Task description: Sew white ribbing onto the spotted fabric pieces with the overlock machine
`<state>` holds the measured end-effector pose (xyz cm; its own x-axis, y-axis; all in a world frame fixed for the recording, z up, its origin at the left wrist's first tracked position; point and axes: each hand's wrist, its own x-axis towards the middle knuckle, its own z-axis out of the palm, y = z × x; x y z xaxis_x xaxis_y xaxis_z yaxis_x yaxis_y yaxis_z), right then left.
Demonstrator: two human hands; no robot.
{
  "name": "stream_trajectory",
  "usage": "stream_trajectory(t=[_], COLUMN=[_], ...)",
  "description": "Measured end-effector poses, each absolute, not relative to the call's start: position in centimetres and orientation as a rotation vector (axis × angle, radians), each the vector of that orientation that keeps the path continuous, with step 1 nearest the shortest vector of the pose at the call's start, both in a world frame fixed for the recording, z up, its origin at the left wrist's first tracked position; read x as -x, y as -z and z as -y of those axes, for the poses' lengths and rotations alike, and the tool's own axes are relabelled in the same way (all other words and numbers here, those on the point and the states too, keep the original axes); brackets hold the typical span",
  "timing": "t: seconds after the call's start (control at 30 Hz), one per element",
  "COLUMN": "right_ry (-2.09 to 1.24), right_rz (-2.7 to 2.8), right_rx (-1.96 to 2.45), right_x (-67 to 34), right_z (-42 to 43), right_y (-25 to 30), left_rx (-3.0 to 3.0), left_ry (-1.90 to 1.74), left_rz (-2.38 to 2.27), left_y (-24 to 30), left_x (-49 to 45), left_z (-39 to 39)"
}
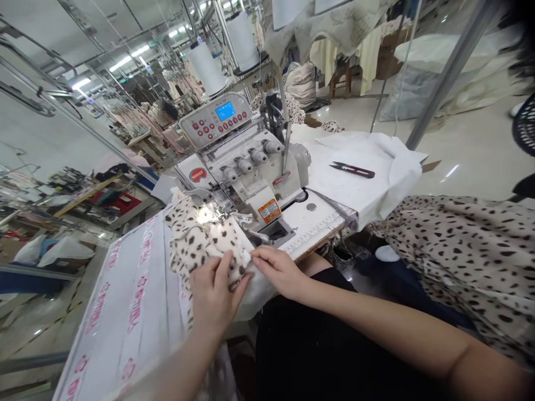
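A cream fabric piece with dark spots [196,236] lies bunched on the sewing table, its far end under the presser foot of a white overlock sewing machine [246,167]. My left hand [215,295] rests flat on the near part of the fabric, fingers stretched out. My right hand [278,267] pinches the fabric's right edge, where a small white tag shows, just in front of the machine's bed.
Red-handled thread snips [353,170] lie on a white cloth right of the machine. A pile of the same spotted fabric [468,250] sits at my right. The table top [121,312] carries pink-printed plastic. Thread cones [207,67] stand behind the machine.
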<state>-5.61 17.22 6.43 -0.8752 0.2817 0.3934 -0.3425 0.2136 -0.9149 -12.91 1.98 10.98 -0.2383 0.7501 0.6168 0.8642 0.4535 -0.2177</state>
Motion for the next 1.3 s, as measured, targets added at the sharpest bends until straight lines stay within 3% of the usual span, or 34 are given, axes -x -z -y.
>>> stream_trajectory(t=[0.4, 0.8, 0.93, 1.1, 1.3], right_ry=[-1.696, -1.697, -1.796, -2.171, -2.109], right_rz=[2.046, 2.023, 1.96, 1.839, 2.096], right_rx=[0.045, 0.044, 0.022, 0.036, 0.106], right_x=[5.4, 5.6, 5.7, 6.2, 8.1], right_z=[-17.0, -16.9, -17.1, -18.4, -19.2], right_y=[-5.8, -5.2, -5.0, -6.2, -7.6], left_rx=[1.288, 1.333, 1.473, 1.521, 1.564], left_ry=[-0.004, 0.138, -0.022, -0.107, -0.109], left_rz=[2.097, 2.122, 1.95, 1.841, 2.02], left_y=[-11.6, -14.8, -13.6, -12.5, -12.8], left_x=[13.1, 12.9, 12.9, 13.1, 11.5], left_z=[-3.1, -3.9, -4.7, -4.6, -4.5])
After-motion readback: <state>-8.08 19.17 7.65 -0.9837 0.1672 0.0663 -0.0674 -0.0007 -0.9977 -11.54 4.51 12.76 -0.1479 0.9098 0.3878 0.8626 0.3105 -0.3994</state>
